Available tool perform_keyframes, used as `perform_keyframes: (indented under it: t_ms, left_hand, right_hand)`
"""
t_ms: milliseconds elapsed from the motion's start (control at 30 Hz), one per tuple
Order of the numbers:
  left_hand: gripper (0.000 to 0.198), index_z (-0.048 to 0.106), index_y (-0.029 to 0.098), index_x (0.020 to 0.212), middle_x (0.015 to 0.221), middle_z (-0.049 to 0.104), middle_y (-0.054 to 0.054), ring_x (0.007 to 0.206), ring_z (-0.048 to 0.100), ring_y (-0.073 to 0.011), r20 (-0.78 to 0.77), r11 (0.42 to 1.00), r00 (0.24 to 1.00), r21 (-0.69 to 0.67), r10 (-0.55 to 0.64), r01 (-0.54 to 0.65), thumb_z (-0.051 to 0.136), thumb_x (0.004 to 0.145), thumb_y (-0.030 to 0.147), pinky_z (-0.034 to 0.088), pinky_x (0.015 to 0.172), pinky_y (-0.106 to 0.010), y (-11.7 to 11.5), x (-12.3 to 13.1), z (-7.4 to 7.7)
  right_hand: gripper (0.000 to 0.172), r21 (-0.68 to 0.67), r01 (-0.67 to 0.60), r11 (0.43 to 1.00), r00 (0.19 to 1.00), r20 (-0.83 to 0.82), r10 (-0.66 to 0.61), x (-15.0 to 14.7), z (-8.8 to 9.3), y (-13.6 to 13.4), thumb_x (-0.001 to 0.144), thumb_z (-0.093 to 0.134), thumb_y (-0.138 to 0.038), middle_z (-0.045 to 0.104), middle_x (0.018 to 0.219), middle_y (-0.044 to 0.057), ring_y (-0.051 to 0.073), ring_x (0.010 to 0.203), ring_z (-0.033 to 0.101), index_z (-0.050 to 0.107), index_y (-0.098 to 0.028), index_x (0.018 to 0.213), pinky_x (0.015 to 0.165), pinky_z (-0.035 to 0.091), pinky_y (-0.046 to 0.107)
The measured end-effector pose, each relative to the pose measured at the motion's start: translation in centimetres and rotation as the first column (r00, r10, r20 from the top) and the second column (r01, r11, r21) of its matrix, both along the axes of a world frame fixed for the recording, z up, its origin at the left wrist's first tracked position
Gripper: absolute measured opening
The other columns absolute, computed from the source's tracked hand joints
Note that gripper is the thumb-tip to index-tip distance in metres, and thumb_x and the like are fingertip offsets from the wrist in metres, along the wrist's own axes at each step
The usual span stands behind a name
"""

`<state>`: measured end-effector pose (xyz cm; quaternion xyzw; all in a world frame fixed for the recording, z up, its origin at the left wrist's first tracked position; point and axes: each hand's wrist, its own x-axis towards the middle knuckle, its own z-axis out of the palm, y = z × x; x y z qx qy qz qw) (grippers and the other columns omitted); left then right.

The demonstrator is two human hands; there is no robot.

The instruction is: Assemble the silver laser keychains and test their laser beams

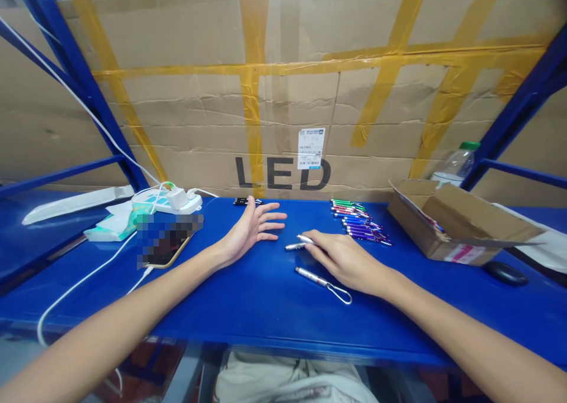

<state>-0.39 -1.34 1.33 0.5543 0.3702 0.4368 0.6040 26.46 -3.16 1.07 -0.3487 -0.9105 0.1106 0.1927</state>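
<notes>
My left hand (245, 231) is raised just over the blue table, thumb up and fingers spread, with nothing in it. Between the fingertips of my right hand (341, 255) are two slim silver penlights (296, 246), their ends pointing left. The rest of them is hidden under the fingers. Just below that hand lies another silver penlight (312, 276) with a wire clip loop at its right end. Farther back, several penlights (358, 221) in green, red, blue and purple lie in a row. Some black ones (241, 201) lie behind my left hand.
An open cardboard box (460, 252) stands right, beside a black computer mouse (505, 272) and a plastic bottle (456, 163). At left are a phone (170, 252) on a white cable, a tissue pack (110, 227) and a power strip (186, 202). A cardboard panel (199, 119) closes the back.
</notes>
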Motion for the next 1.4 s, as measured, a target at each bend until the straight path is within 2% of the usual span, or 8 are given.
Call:
perform_keyframes:
  t_ms: [100,267,400,567,767,1000,1233,1400]
  left_hand:
    - [0.089,0.051,0.020,0.158,0.157,0.059,-0.019,0.139,0.058,-0.0371,-0.003,1.000,1.000,0.000,0.004,-0.004,0.021,0.102,0.083,0.049,0.109,-0.050,-0.1,0.0,0.1]
    - [0.089,0.050,0.020,0.158,0.157,0.058,-0.020,0.139,0.058,-0.0375,0.012,1.000,1.000,-0.005,0.010,-0.010,0.021,0.102,0.083,0.049,0.109,-0.050,-0.1,0.0,0.1]
    - [0.088,0.049,0.018,0.158,0.157,0.059,-0.020,0.139,0.058,-0.0369,0.013,1.000,1.000,-0.002,0.005,-0.004,0.021,0.103,0.081,0.050,0.108,-0.049,-0.1,0.0,0.1]
    - [0.086,0.050,0.017,0.156,0.156,0.060,-0.020,0.137,0.060,-0.0359,0.034,1.000,0.999,-0.007,0.024,-0.023,0.021,0.105,0.079,0.052,0.103,-0.045,0.0,0.0,0.0]
    - [0.086,0.051,0.018,0.155,0.155,0.061,-0.020,0.137,0.060,-0.0357,0.025,1.000,0.999,0.003,0.024,-0.024,0.021,0.104,0.080,0.052,0.104,-0.045,0.0,0.0,0.1]
    - [0.085,0.052,0.019,0.154,0.155,0.061,-0.020,0.137,0.060,-0.0360,0.039,0.999,0.999,0.020,0.035,-0.035,0.022,0.104,0.080,0.053,0.103,-0.046,-0.1,0.1,0.2]
    - [0.086,0.052,0.020,0.154,0.154,0.062,-0.019,0.136,0.060,-0.0362,0.037,0.999,0.999,0.018,0.040,-0.041,0.022,0.103,0.082,0.051,0.105,-0.047,0.1,-0.1,0.1]
    - [0.086,0.051,0.020,0.156,0.154,0.062,-0.020,0.136,0.061,-0.0363,0.031,0.999,0.999,0.024,0.035,-0.035,0.024,0.103,0.082,0.052,0.104,-0.047,0.0,-0.1,0.1]
  right_hand:
    - [0.030,-0.013,0.026,1.000,1.000,0.003,-0.026,0.1,-0.2,0.0,0.118,0.030,-0.039,0.071,0.087,0.004,0.023,0.076,0.069,0.054,-0.023,0.125,0.070,0.047,0.033]
    - [0.032,0.047,-0.006,0.999,0.997,-0.078,0.009,0.3,-0.7,0.3,0.118,0.030,-0.037,0.073,0.123,0.012,0.026,0.106,0.073,0.053,-0.025,0.135,0.088,0.052,0.037]
    - [0.032,-0.009,-0.012,1.000,1.000,0.000,0.012,0.2,-0.4,0.1,0.117,0.033,-0.035,0.076,0.104,0.009,0.025,0.087,0.073,0.057,-0.023,0.135,0.077,0.050,0.035]
    - [0.030,-0.076,-0.104,0.992,0.993,0.053,0.108,-0.1,0.1,-0.4,0.115,0.039,-0.034,0.077,0.095,0.007,0.023,0.084,0.073,0.064,-0.024,0.125,0.075,0.048,0.031]
    - [0.034,-0.020,0.074,0.997,0.997,0.009,-0.074,0.6,-0.3,1.1,0.116,0.034,-0.035,0.072,0.085,0.005,0.022,0.072,0.067,0.058,-0.018,0.132,0.069,0.040,0.031]
    - [0.031,-0.118,-0.109,0.987,0.988,0.097,0.121,-0.1,0.5,0.0,0.113,0.041,-0.030,0.078,0.094,0.006,0.021,0.079,0.071,0.068,-0.022,0.126,0.072,0.043,0.029]
    - [0.040,0.066,0.077,0.995,0.995,-0.073,-0.073,0.7,-0.2,0.8,0.115,0.035,-0.034,0.079,0.108,0.011,0.025,0.092,0.075,0.058,-0.019,0.144,0.077,0.047,0.032]
    - [0.032,0.008,0.028,1.000,0.983,0.180,-0.029,0.7,0.3,0.7,0.113,0.041,-0.029,0.079,0.091,0.009,0.025,0.079,0.074,0.068,-0.018,0.125,0.070,0.045,0.032]
